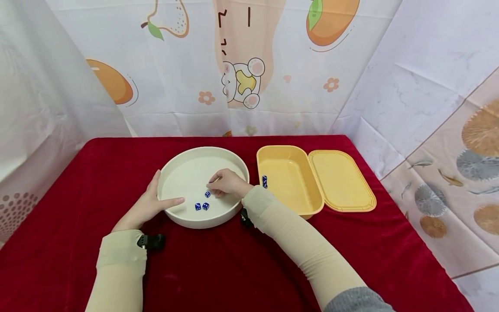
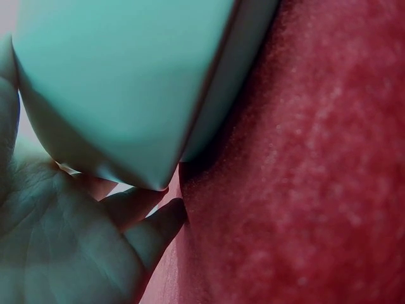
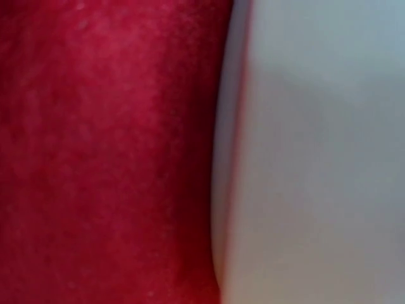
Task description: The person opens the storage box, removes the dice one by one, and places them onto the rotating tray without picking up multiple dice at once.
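A round white tray with a raised rim stands on the red cloth. My left hand holds it at the left, thumb over the rim and fingers along the outer wall; the left wrist view shows fingers at its lower edge. Over the tray's middle, my right hand pinches a small dark blue die, mostly hidden by the fingertips. Below these fingers lies a blue die with white pips. Nearer the front, another blue die sits beside a third die.
Right of the tray is a yellow box, with blue dice at its left side, partly hidden by the right sleeve. A yellow lid lies flat against the box's right side. Printed curtains hang behind the table.
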A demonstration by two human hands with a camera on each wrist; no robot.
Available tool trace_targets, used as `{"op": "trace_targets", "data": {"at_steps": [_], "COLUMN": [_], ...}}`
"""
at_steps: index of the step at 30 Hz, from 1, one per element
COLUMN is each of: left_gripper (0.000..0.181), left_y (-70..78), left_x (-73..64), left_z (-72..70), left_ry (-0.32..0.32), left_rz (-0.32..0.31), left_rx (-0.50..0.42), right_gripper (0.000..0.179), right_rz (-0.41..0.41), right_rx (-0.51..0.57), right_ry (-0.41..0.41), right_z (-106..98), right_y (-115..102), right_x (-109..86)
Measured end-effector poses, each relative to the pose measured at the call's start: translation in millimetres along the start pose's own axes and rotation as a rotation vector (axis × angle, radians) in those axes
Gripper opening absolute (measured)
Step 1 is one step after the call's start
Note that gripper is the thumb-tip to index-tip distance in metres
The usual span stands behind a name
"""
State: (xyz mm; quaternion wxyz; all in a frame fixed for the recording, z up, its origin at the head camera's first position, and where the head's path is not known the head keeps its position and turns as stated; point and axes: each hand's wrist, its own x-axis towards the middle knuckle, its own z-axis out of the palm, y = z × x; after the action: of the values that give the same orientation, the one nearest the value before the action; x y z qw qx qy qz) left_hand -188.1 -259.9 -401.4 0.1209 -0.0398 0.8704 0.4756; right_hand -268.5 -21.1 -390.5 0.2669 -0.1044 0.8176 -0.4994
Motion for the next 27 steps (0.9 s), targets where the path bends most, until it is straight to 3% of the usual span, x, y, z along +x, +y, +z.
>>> {"op": "trace_targets", "data": {"at_steps": [14, 20, 27], "left_gripper": [0.127, 0.127, 0.126], "left_y": [1.2, -0.4, -0.9], "left_x": [-1.4, 0.3, 0.5], "left_z": [0.0, -0.1, 0.0], "left_ry": [-0.004, -0.003, 0.001], "left_rz": [-0.008, -0.005, 0.007], "left_rx": [-0.008, 0.008, -0.002], "right_gripper": [0.027, 0.027, 0.03], "right_rz": [-0.04, -0.05, -0.032], "right_rx": [-0.074, 0.017, 0.123], "right_ry": [0.039, 0.049, 0.018], "right_z": [3.5, 3.3, -11.8], "right_y": [-4.9, -7.5, -13.0], "right_x": [-8.6, -11.5, -12.3]}}
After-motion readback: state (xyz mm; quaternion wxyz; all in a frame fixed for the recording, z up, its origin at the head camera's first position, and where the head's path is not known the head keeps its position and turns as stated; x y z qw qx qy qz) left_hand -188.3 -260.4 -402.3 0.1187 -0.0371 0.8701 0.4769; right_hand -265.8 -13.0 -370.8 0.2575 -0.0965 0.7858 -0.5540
